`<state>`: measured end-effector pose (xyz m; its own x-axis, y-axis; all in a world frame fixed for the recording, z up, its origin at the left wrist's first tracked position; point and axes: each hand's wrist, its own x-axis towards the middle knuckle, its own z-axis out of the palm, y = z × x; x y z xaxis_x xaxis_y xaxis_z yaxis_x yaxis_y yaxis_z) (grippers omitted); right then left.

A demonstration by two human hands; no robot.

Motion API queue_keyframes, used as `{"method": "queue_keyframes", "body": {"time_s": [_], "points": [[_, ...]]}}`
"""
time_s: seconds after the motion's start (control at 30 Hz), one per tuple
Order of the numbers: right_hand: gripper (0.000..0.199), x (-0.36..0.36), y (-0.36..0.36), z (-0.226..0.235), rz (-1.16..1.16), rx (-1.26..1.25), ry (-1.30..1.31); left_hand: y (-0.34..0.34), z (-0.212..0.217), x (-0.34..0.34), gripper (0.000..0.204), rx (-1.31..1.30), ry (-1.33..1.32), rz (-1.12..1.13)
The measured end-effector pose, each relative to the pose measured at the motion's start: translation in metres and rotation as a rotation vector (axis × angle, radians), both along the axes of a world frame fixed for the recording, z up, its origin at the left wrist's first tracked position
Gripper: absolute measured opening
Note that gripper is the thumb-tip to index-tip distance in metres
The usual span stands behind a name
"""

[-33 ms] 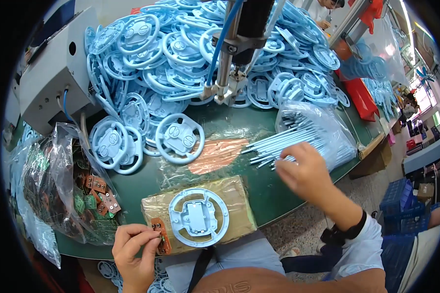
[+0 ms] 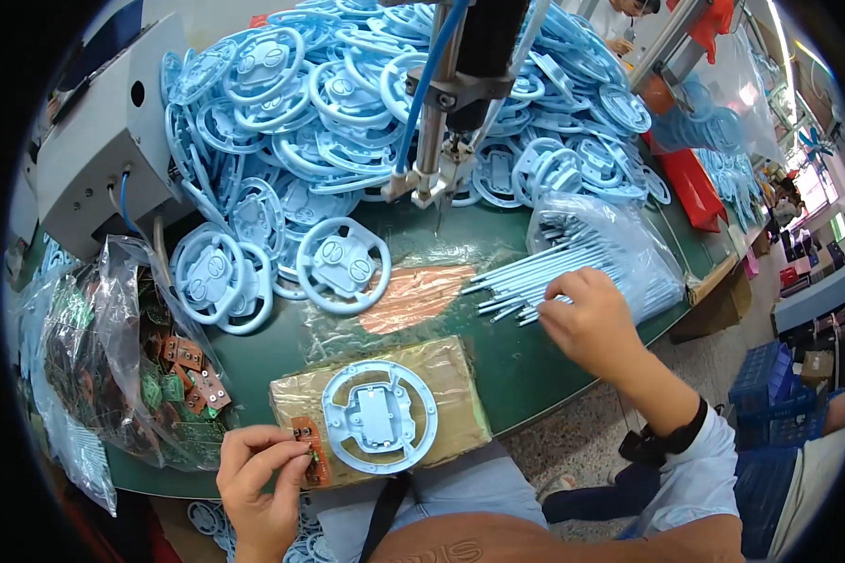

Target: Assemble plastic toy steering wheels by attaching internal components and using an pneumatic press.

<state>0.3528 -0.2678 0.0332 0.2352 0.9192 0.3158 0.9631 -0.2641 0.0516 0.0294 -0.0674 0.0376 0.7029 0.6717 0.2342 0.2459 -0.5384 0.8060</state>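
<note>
In front of me, a light blue toy steering wheel [image 2: 377, 418] lies with its hollow back up on a padded block [image 2: 457, 394] wrapped in clear film and tape. My left hand [image 2: 261, 479] pinches a small orange-brown circuit board [image 2: 306, 433] at the block's left edge, beside the wheel. To the right, my right hand [image 2: 587, 319] hovers by the loose ends of a bundle of thin light blue rods [image 2: 516, 281]. Its fingertips are pressed together, and what they hold, if anything, is hidden. The rods spill from a clear plastic bag [image 2: 655, 272].
Light blue wheels are heaped [image 2: 347, 94] across the back of the green table [image 2: 526, 375]. An upright tool [image 2: 437, 169] with a thin bit hangs over the middle. Left are a grey machine box [image 2: 103, 141] and a bag of circuit boards [image 2: 127, 366]. A person [image 2: 620, 23] sits beyond.
My right hand has shifted slightly right and its fingers have drawn together. A thin bit now shows below the upright tool. My left hand stays on the circuit board.
</note>
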Motion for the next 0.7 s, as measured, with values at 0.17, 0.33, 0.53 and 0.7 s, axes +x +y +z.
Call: {"method": "queue_keyframes", "body": {"time_s": [0.17, 0.33, 0.53, 0.7], "points": [[0.007, 0.024, -0.021, -0.017, 0.011, -0.088, -0.115, -0.003, 0.001, 0.030, 0.020, 0.125, -0.030, -0.229], [0.011, 0.024, -0.012, -0.018, 0.153, -0.052, -0.075, -0.007, -0.007, 0.035, 0.017, 0.204, 0.104, -0.330], [0.023, -0.043, 0.000, 0.017, 0.187, 0.138, 0.424, -0.017, -0.008, 0.024, 0.017, 0.231, 0.137, -0.311], [0.022, -0.066, 0.013, -0.006, 0.226, 0.032, 0.668, -0.019, -0.014, 0.019, 0.017, 0.197, 0.090, -0.262]]}}
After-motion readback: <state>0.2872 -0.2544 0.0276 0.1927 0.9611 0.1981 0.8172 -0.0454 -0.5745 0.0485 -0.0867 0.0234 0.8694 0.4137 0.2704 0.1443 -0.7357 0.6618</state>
